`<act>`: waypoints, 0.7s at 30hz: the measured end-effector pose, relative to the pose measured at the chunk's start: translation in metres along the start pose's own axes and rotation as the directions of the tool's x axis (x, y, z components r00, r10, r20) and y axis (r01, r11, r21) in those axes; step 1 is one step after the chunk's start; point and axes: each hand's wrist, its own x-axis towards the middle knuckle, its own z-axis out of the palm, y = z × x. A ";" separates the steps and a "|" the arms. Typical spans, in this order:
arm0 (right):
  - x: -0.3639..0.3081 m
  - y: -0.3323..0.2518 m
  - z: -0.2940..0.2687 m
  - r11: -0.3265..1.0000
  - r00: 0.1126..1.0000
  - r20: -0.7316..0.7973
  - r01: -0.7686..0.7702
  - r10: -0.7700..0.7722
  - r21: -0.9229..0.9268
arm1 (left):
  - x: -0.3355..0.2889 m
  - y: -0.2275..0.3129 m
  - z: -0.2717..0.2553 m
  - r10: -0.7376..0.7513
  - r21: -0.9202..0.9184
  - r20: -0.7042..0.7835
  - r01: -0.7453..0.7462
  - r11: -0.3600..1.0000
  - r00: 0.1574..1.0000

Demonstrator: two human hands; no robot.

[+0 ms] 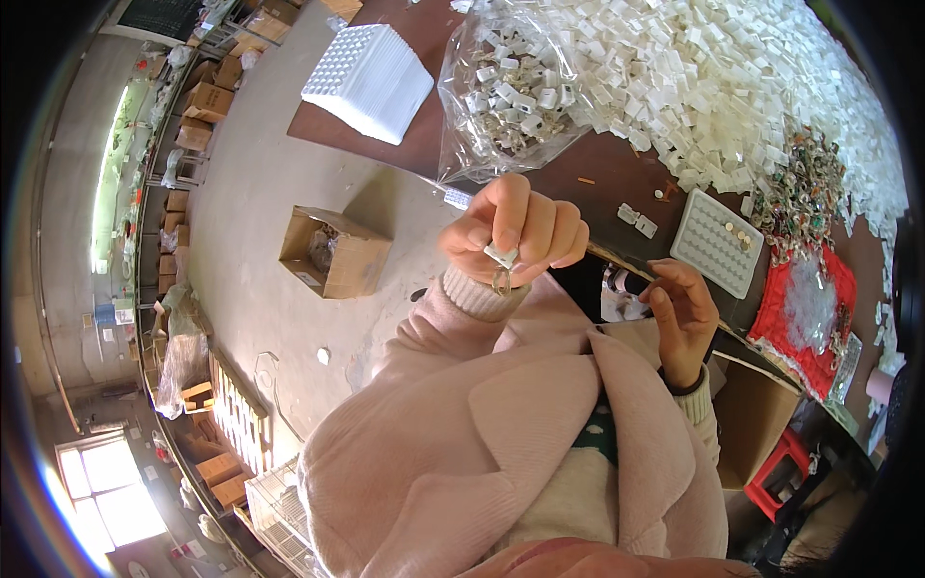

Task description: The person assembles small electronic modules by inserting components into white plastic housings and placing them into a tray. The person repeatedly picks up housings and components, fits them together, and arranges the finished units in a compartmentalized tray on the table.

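Beside the near edge of the bench [617, 178], the left hand [515, 231] pinches a small white piece [501, 255], with a ring [501, 280] showing just below it. Well apart from it, the right hand [684, 318] hangs by the same edge, loosely curled, thumb and fingertips apart. Two white cases [637, 221] lie near that edge, just beside a white tray [708, 255] bearing a few round bits. Bare brown top lies between the cases and the clear bag [462, 135]; beyond, a white heap [665, 77] crowds the surface. Past the left edge, open floor [251, 193] surrounds a carton [356, 265].
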 end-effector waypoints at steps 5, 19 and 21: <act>-0.001 0.002 0.001 1.000 1.000 -0.004 -0.018 0.018 0.010 | 0.002 0.000 0.000 0.003 -0.090 0.086 0.005 0.996 0.996; 0.001 0.007 0.005 0.998 0.998 -0.006 -0.068 0.069 0.008 | 0.006 0.001 0.001 0.007 -0.194 0.145 0.021 0.981 0.989; 0.002 0.008 0.005 0.997 0.997 0.001 -0.079 0.079 0.027 | 0.006 0.000 0.000 0.010 -0.195 0.177 0.025 0.980 0.984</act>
